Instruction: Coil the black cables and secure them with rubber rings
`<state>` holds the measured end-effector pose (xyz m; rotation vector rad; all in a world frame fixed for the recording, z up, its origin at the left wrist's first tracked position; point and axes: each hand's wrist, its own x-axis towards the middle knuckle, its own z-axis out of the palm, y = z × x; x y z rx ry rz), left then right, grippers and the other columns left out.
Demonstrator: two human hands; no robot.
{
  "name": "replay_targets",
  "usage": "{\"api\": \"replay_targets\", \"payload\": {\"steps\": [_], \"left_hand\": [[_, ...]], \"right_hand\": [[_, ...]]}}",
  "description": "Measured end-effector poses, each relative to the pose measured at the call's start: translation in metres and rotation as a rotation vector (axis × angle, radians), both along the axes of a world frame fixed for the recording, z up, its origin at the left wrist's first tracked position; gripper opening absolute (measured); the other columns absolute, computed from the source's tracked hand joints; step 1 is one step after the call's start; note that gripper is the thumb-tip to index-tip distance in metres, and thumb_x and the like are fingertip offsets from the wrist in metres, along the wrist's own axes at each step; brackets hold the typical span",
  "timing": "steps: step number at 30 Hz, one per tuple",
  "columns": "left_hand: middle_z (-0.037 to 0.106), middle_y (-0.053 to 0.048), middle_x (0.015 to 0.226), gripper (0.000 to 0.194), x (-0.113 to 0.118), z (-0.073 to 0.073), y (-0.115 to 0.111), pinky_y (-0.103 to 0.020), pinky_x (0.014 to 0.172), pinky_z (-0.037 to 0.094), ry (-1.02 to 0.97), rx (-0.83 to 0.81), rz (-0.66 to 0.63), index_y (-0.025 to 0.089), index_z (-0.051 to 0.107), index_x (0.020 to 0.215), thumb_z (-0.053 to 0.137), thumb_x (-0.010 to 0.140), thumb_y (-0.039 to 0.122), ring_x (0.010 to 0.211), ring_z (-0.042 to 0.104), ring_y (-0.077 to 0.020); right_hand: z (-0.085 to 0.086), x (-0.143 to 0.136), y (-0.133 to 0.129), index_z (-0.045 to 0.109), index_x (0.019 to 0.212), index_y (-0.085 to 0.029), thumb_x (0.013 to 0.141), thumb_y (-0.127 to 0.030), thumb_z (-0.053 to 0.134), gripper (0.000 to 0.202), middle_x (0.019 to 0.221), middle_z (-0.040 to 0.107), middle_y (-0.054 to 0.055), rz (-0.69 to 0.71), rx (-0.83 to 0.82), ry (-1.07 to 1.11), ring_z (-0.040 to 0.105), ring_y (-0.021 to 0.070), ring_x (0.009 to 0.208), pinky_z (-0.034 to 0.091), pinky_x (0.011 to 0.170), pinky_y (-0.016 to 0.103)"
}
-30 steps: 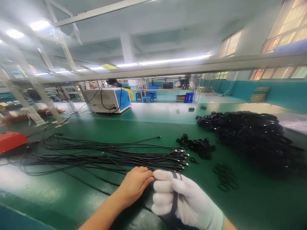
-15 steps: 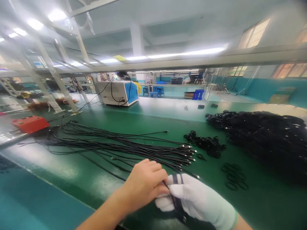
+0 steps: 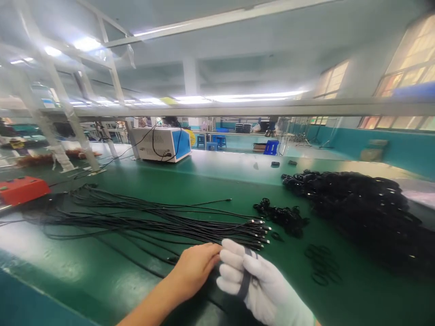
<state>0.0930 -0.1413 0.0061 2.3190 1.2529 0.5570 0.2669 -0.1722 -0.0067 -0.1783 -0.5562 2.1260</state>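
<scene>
Step in hand, as judged from the pose: a black cable (image 3: 245,286) is being wound on the right hand (image 3: 263,292), which wears a white glove. The cable is located at the near centre of the bench, wrapped about the gloved fingers, with dark strands crossing beneath the thumb. The right fingers are curled inward and the thumb presses over the strands, grasping them.

The left hand (image 3: 193,271) is bare, its back turned up and its fingertips drawn together against the tips of the gloved fingers. Whether these fingertips pinch a length of cable cannot be told; the contact point is hidden.

On the green tabletop (image 3: 207,182), a bundle of straight black cables (image 3: 163,223) extends leftward from just beyond the hands. Its metal-tipped connectors (image 3: 261,232) lie at the right end, near the glove. To the right of these is a small pile of black loops (image 3: 283,219); nearer, flat on the top, lie several thin black rings (image 3: 321,265). A large heap of black coils (image 3: 360,208) occupies the far right.

Next move, in the inspector's judgement: it calls for the right thumb to keep the turns pinned while the left hand guides any remaining length round evenly, without slack or twist.
</scene>
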Motion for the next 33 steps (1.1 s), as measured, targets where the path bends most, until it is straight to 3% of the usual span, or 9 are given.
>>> {"api": "replay_targets", "payload": {"steps": [3, 6, 8, 14, 16, 19, 24, 28, 33], "left_hand": [[0.068, -0.001, 0.088, 0.026, 0.002, -0.004, -0.010, -0.024, 0.065, 0.042, 0.153, 0.072, 0.160, 0.023, 0.062, 0.095, 0.038, 0.088, 0.017, 0.079, 0.063, -0.0165], [0.069, -0.001, 0.081, 0.023, 0.016, -0.008, -0.030, -0.024, 0.059, 0.039, 0.330, 0.148, 0.238, 0.023, 0.062, 0.091, 0.040, 0.087, 0.014, 0.071, 0.064, -0.0166], [0.068, -0.001, 0.076, 0.020, 0.027, -0.010, -0.043, -0.025, 0.057, 0.037, 0.396, 0.227, 0.234, 0.022, 0.061, 0.083, 0.044, 0.085, 0.013, 0.065, 0.062, -0.0168], [0.060, 0.002, 0.064, 0.016, 0.036, -0.009, -0.054, -0.029, 0.055, 0.030, 0.341, 0.489, 0.081, 0.021, 0.053, 0.067, 0.050, 0.080, 0.011, 0.056, 0.055, -0.0165], [0.059, 0.001, 0.064, 0.017, 0.030, -0.001, -0.048, -0.030, 0.056, 0.029, 0.344, 0.606, -0.010, 0.020, 0.051, 0.066, 0.051, 0.082, 0.013, 0.056, 0.051, -0.0158], [0.058, 0.001, 0.066, 0.020, 0.018, 0.020, -0.034, -0.030, 0.060, 0.030, 0.374, 0.722, -0.200, 0.019, 0.050, 0.067, 0.051, 0.086, 0.021, 0.061, 0.049, -0.0150], [0.058, 0.002, 0.064, 0.027, 0.005, 0.045, -0.007, -0.028, 0.070, 0.037, 0.318, 0.633, -0.391, 0.019, 0.055, 0.067, 0.054, 0.085, 0.038, 0.064, 0.048, -0.0134], [0.063, 0.004, 0.067, 0.019, 0.002, 0.039, 0.011, -0.028, 0.082, 0.039, 0.214, 0.454, -0.447, 0.022, 0.063, 0.075, 0.061, 0.080, 0.040, 0.069, 0.054, -0.0128], [0.067, 0.004, 0.078, 0.012, -0.001, 0.029, 0.021, -0.032, 0.100, 0.031, 0.132, 0.360, -0.440, 0.023, 0.065, 0.077, 0.067, 0.077, 0.035, 0.082, 0.057, -0.0130]], "right_hand": [[0.001, 0.012, 0.009, 0.060, 0.107, -0.018, 0.077, -0.023, 0.066, 0.031, 0.092, 0.063, 0.004, -0.164, -0.023, -0.057, 0.056, 0.0142, 0.081, 0.041, 0.088, 0.037], [-0.002, 0.022, 0.018, 0.061, 0.109, -0.018, 0.078, -0.026, 0.065, 0.032, 0.115, 0.062, 0.008, -0.254, -0.044, -0.129, 0.059, 0.0197, 0.101, 0.037, 0.099, 0.042], [-0.004, 0.024, 0.021, 0.061, 0.111, -0.018, 0.078, -0.027, 0.065, 0.034, 0.119, 0.061, 0.010, -0.281, -0.041, -0.165, 0.058, 0.0224, 0.106, 0.035, 0.102, 0.045], [-0.010, 0.018, 0.016, 0.058, 0.112, -0.013, 0.079, -0.025, 0.065, 0.035, 0.113, 0.062, 0.015, -0.285, -0.011, -0.272, 0.061, 0.0264, 0.101, 0.037, 0.098, 0.048], [-0.010, 0.014, 0.012, 0.058, 0.111, -0.013, 0.080, -0.022, 0.064, 0.033, 0.109, 0.064, 0.014, -0.248, 0.012, -0.320, 0.062, 0.0237, 0.096, 0.040, 0.093, 0.044], [-0.006, 0.006, 0.007, 0.061, 0.100, -0.012, 0.080, -0.018, 0.063, 0.021, 0.097, 0.065, 0.010, -0.061, 0.066, -0.321, 0.060, 0.0179, 0.087, 0.043, 0.084, 0.035], [-0.004, -0.003, 0.000, 0.062, 0.092, -0.011, 0.078, -0.024, 0.064, 0.020, 0.084, 0.058, 0.007, 0.123, 0.085, -0.232, 0.055, 0.0173, 0.080, 0.042, 0.076, 0.035], [-0.011, -0.007, -0.004, 0.057, 0.097, -0.009, 0.075, -0.025, 0.067, 0.028, 0.081, 0.049, 0.005, 0.255, 0.024, -0.152, 0.049, 0.0148, 0.077, 0.038, 0.077, 0.035], [-0.016, -0.008, -0.003, 0.048, 0.079, -0.011, 0.071, -0.016, 0.066, 0.021, 0.068, 0.033, -0.002, 0.350, -0.053, -0.070, 0.036, 0.0092, 0.062, 0.029, 0.063, 0.027]]}}
